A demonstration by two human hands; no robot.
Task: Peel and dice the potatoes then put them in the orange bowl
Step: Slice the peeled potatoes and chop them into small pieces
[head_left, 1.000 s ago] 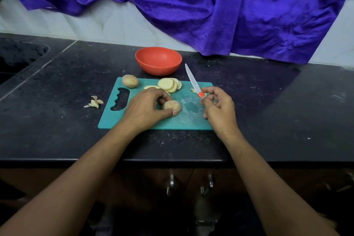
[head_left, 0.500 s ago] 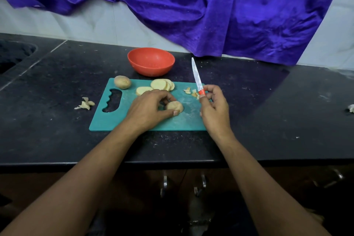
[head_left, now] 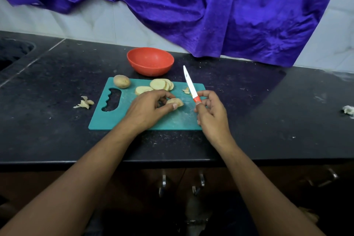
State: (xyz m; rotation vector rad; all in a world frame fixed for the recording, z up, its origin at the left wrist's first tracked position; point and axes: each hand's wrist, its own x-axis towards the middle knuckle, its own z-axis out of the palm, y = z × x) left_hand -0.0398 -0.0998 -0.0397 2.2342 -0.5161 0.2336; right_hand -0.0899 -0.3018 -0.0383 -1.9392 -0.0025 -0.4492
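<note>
- Black stone counter [head_left: 57,136] carries a teal cutting board [head_left: 107,120] near its front edge.
- Left hand [head_left: 147,107] pinches a pale peeled potato piece [head_left: 175,101] against the board.
- Right hand [head_left: 210,113] is wrapped round a knife [head_left: 190,86], white blade raised.
- Round slices [head_left: 161,84] overlap farther back; a whole potato [head_left: 121,81] keeps its skin.
- Orange bowl [head_left: 150,61] sits just beyond the board.

Both bare forearms reach forward, converging. The left hand [head_left: 148,108] lies palm-down, its thumb and curled fingers pinching a pale peeled potato piece [head_left: 175,101]. The right hand [head_left: 212,114], fingers curled, grips a white-bladed, orange-handled knife [head_left: 190,84], with the blade pointing away.
</note>
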